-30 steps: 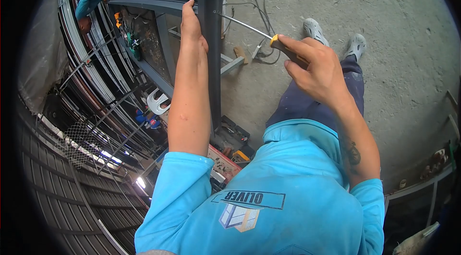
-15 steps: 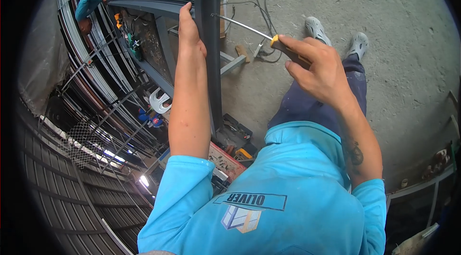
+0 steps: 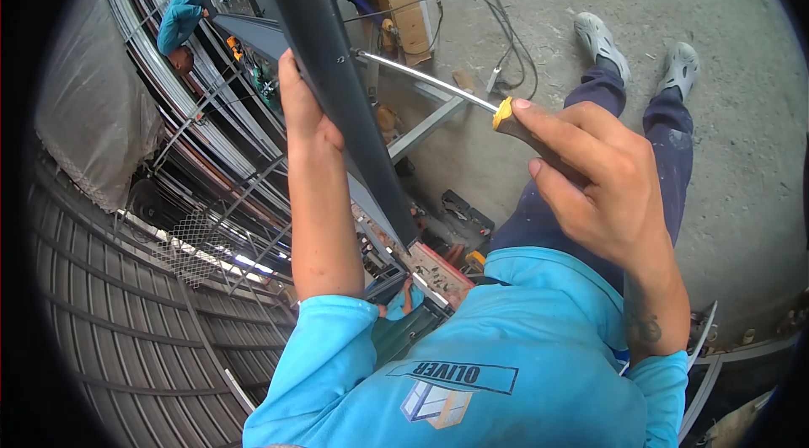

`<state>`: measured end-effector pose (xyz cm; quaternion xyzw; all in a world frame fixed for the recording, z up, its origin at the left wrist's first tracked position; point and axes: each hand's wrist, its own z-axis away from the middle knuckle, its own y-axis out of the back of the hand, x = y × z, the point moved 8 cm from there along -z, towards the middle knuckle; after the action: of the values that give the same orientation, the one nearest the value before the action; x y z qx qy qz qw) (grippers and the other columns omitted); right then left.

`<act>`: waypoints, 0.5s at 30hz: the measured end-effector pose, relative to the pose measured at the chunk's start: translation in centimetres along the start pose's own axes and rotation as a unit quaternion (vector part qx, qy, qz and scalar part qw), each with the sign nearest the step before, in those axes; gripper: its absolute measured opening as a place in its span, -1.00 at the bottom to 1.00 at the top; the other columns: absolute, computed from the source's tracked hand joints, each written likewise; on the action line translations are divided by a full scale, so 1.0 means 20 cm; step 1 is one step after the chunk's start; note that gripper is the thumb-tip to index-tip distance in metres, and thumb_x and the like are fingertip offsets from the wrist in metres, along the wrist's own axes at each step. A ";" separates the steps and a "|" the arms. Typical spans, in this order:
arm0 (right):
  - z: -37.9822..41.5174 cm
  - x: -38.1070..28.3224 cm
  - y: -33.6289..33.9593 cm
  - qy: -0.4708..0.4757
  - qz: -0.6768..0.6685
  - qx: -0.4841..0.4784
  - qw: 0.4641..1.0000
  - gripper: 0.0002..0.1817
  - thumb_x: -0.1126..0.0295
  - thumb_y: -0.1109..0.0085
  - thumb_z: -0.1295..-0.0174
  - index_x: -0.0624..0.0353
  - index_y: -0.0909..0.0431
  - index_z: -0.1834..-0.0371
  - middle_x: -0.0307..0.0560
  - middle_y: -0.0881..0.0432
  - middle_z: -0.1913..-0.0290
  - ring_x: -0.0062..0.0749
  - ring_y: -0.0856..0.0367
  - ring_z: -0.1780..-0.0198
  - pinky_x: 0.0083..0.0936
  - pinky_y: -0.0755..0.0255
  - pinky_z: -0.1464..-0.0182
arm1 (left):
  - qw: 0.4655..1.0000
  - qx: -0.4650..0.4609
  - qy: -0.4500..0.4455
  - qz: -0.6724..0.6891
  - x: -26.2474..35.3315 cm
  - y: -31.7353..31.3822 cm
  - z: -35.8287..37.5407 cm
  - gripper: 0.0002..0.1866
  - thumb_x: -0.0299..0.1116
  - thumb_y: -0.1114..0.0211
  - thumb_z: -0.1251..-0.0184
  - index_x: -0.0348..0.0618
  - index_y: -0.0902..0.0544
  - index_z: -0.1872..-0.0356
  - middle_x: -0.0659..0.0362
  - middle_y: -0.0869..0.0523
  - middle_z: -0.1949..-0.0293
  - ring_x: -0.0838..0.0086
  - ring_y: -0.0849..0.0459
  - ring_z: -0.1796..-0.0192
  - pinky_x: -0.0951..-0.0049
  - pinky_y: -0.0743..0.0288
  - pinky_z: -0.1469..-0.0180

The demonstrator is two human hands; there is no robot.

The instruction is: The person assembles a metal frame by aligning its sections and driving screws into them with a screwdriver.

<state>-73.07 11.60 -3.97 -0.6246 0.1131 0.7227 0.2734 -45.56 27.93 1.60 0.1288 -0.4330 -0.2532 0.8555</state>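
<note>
A long dark grey metal profile (image 3: 324, 43) runs diagonally through the view, part of a larger frame. My left hand (image 3: 305, 107) is wrapped against its left edge, with most of its fingers hidden behind it. In my right hand (image 3: 602, 161) is a screwdriver (image 3: 430, 78) with a long steel shaft, a yellow collar and a dark handle. The screwdriver points left, its tip close by the profile's right edge. Just left of the tip, a small screw or hole (image 3: 341, 59) shows on the profile's face.
A person in a blue shirt (image 3: 179, 14) is at the upper left near racks of long profiles (image 3: 160, 35). On the concrete floor lie a cardboard box (image 3: 409, 22), cables (image 3: 510, 35) and a black tool case (image 3: 466, 210). A red tray (image 3: 442, 273) holds small parts.
The profile now appears more slanted, and my view has shifted. The screwdriver tip, earlier against the profile's face, is now by its right edge. My right hand appears lower and farther right.
</note>
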 end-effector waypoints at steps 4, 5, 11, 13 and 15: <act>0.00 0.04 0.00 0.004 0.007 0.008 1.000 -0.53 0.59 -0.26 0.08 0.05 -0.66 0.01 -0.09 -0.54 0.43 -0.22 -0.55 0.49 -0.38 -0.41 0.45 | 0.999 0.007 -0.005 -0.033 0.01 0.01 -0.01 -0.56 0.04 -0.02 -0.34 -0.15 -0.57 0.40 0.09 -0.63 0.55 0.32 -0.67 0.56 0.26 -0.65 0.50; 0.00 0.04 -0.01 0.007 0.007 0.013 1.000 -0.53 0.59 -0.26 0.10 0.04 -0.66 0.02 -0.10 -0.54 0.44 -0.22 -0.55 0.49 -0.37 -0.42 0.45 | 0.999 0.015 -0.006 -0.039 0.02 0.01 -0.01 -0.56 0.05 -0.03 -0.35 -0.16 -0.57 0.40 0.09 -0.63 0.55 0.33 -0.67 0.56 0.25 -0.65 0.49; 0.00 0.04 -0.05 0.013 0.005 0.010 1.000 -0.54 0.59 -0.23 0.11 0.04 -0.67 0.04 -0.10 -0.52 0.46 -0.19 -0.55 0.48 -0.35 -0.43 0.45 | 0.999 0.010 -0.025 -0.027 0.02 0.03 -0.01 -0.60 -0.03 -0.03 -0.38 -0.18 -0.55 0.39 0.07 -0.61 0.55 0.33 -0.67 0.54 0.27 -0.65 0.50; -0.01 0.03 -0.07 0.014 0.007 0.005 1.000 -0.55 0.58 -0.23 0.10 0.03 -0.67 0.04 -0.10 -0.52 0.46 -0.18 -0.55 0.48 -0.34 -0.43 0.44 | 0.999 0.003 -0.026 -0.025 0.01 0.04 -0.02 -0.61 -0.04 -0.03 -0.38 -0.19 -0.55 0.38 0.06 -0.62 0.54 0.34 -0.67 0.53 0.28 -0.65 0.51; -0.02 0.02 -0.09 0.023 0.014 0.000 1.000 -0.55 0.57 -0.23 0.10 0.02 -0.67 0.04 -0.09 -0.51 0.45 -0.16 -0.55 0.47 -0.32 -0.44 0.43 | 0.999 -0.007 -0.032 -0.013 0.01 0.06 -0.03 -0.61 -0.07 -0.02 -0.38 -0.23 -0.56 0.36 0.02 -0.63 0.51 0.31 -0.68 0.50 0.29 -0.66 0.50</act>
<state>-71.76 12.92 -4.23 -0.6391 0.1285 0.7122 0.2604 -44.65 28.75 1.93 0.1206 -0.4569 -0.2714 0.8385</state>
